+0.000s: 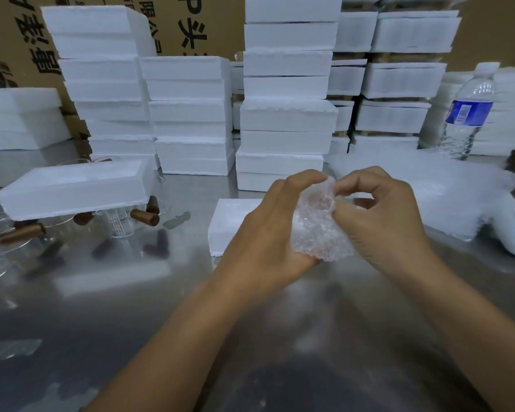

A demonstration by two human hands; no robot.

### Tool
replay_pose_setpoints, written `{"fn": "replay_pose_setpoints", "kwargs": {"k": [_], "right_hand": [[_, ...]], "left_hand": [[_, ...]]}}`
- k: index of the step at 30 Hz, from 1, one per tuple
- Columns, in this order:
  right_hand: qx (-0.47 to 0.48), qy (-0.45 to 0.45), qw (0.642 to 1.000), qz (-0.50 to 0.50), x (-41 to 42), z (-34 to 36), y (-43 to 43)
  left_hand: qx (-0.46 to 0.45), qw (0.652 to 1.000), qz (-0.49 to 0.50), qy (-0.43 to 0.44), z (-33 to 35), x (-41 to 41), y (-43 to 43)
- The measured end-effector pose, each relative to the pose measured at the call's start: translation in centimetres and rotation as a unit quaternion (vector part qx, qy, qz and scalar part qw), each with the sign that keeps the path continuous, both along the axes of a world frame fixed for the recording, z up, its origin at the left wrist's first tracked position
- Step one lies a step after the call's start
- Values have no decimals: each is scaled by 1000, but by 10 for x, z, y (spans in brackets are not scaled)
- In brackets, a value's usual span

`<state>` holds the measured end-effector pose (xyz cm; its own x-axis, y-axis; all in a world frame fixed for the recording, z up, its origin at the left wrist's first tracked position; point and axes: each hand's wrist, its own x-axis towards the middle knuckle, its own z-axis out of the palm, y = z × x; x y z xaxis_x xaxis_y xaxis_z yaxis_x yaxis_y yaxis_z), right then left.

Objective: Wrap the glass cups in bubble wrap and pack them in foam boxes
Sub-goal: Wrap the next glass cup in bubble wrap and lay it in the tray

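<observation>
Hands (pixel 324 221) gripping bubble-wrapped cup (pixel 317 224), above foam box (pixel 229 224)

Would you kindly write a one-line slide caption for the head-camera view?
Left hand and right hand grip a bubble-wrap bundle near a foam box, with stacked foam boxes behind.

Grey metal table (pixel 250 322) across the whole foreground, dull and streaky, mirroring pale blurs of what stands on it. Behind, brown cardboard (pixel 18 40) as a backdrop, printed with large black characters, cut off at the top edge. At the far right of the table, upright clear water bottle (pixel 467 114) with blue label. Soft, even light; dark blurred shadow at the near edge.
</observation>
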<state>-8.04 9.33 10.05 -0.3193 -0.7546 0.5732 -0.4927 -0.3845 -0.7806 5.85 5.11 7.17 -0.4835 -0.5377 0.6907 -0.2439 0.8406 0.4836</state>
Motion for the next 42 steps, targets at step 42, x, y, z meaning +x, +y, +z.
{"fn": "replay_pose_setpoints", "kwargs": {"k": [42], "right_hand": [[17,-139,982,126,-6,-8,-7]], "left_hand": [[280,931,-22,232,14,7,-4]]}}
